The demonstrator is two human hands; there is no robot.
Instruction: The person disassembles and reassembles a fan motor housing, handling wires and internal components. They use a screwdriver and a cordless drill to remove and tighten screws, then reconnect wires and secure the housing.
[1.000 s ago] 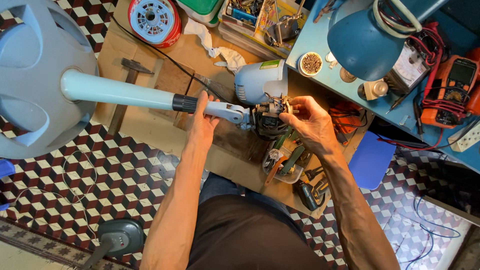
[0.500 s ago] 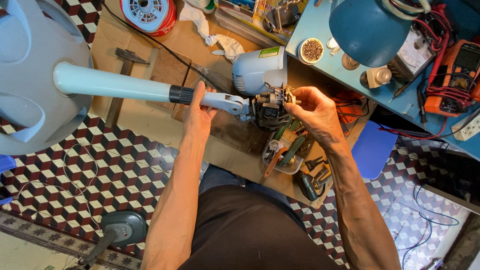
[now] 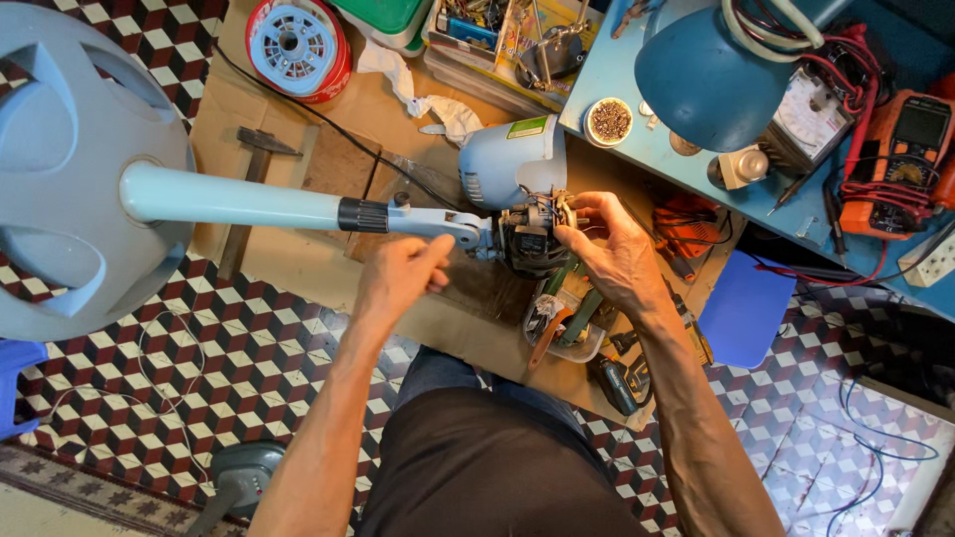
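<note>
Left hand [image 3: 398, 273] loosely curled just below the fan pole [image 3: 259, 204]; right hand [image 3: 612, 249] fingers pinching the exposed fan motor [image 3: 532, 239].

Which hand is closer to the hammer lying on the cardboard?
The left hand. It sits under the fan's blue pole, to the right of the hammer. The right hand is farther right still, its fingers on the bare motor.

Floor of cube-patterned tiles [image 3: 199, 378] in red, black and white. Flattened brown cardboard [image 3: 298, 268] lies over it. A blue workbench [image 3: 696, 169] stands upper right, a blue stool [image 3: 744, 313] beside it.
</note>
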